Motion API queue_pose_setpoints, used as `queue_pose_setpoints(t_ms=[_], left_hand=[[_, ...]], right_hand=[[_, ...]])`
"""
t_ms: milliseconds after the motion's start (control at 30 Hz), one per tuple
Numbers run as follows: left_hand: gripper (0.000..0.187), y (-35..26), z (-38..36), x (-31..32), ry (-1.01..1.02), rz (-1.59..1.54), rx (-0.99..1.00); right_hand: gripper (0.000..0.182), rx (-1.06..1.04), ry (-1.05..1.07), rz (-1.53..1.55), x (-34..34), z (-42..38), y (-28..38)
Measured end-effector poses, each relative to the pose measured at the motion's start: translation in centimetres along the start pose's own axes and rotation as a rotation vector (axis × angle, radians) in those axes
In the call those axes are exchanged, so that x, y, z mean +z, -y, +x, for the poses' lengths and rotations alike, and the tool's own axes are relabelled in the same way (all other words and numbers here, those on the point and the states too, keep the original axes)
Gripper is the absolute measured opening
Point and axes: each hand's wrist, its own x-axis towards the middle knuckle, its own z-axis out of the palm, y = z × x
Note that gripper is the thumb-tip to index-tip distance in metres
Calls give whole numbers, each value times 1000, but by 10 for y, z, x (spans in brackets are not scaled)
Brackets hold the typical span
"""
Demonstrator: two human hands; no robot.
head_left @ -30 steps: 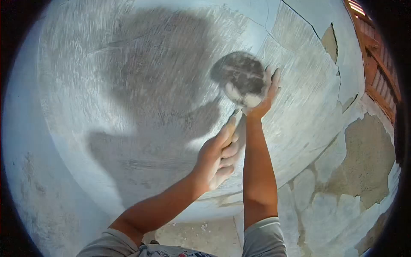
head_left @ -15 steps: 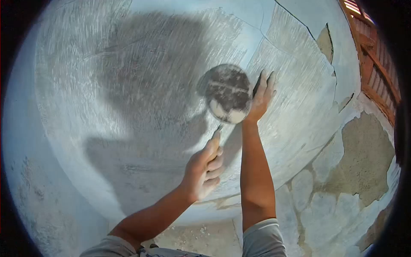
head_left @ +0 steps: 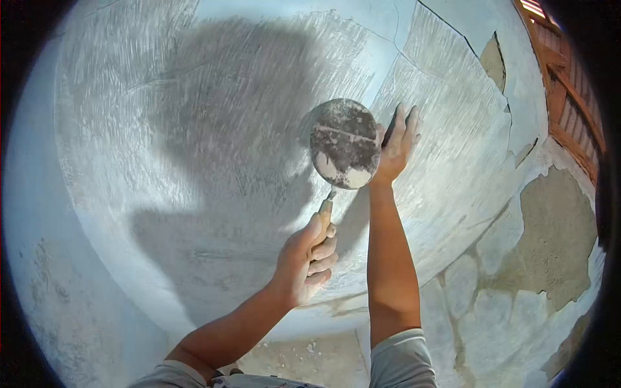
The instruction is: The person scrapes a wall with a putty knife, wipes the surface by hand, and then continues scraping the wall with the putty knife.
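Observation:
My left hand point(head_left: 307, 262) is wrapped around the pale wooden handle point(head_left: 323, 223) of a hand tool, below the middle of the view. The tool's short metal neck runs up to the lower edge of a dark round disc point(head_left: 346, 139), which is dusted with white and has a pale line across it. The disc stands close over the scratched grey-white wall surface point(head_left: 246, 142). My right hand point(head_left: 398, 145) is beside the disc's right edge, fingers stretched upward along the wall. Part of its palm and thumb is hidden behind the disc.
Large shadows of the head and arms fall on the curved-looking wall. Cracks and a chipped patch point(head_left: 493, 63) run along the upper right. At right, bare grey mortar point(head_left: 556, 233) shows through broken plaster. Reddish roof timbers point(head_left: 572, 97) are at the far upper right.
The view has shifted slightly, so the wall and my arms sit a little further right. Both hands keep almost the same places, the left still round the handle.

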Motion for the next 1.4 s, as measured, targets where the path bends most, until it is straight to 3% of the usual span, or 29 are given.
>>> queue_pose_setpoints(t_ms=[267, 400, 567, 667, 833, 1100, 1200, 1233, 1400], left_hand=[[41, -15, 38, 42, 53, -56, 34], [44, -3, 3, 14, -77, 22, -34], [40, -19, 27, 28, 95, -83, 39], [40, -27, 39, 49, 50, -38, 63], [45, -3, 5, 12, -44, 5, -30], [38, -29, 43, 42, 103, 25, 79], [39, -20, 22, 28, 15, -42, 1], [44, -5, 18, 7, 52, 26, 75], [41, -11, 22, 8, 125, -80, 50]], right_hand=[[82, -82, -82, 101, 2, -1, 3], [71, -32, -34, -4, 0, -2, 0], [61, -73, -67, 5, 0, -2, 0], [61, -44, -57, 28, 2, -2, -1], [54, -53, -47, -9, -6, 0, 5], [55, -61, -56, -14, -2, -1, 2], [55, -49, -66, -19, -3, -3, 4], [56, -49, -73, -32, -4, -2, 5], [55, -53, -93, -35, -3, -1, 4]])
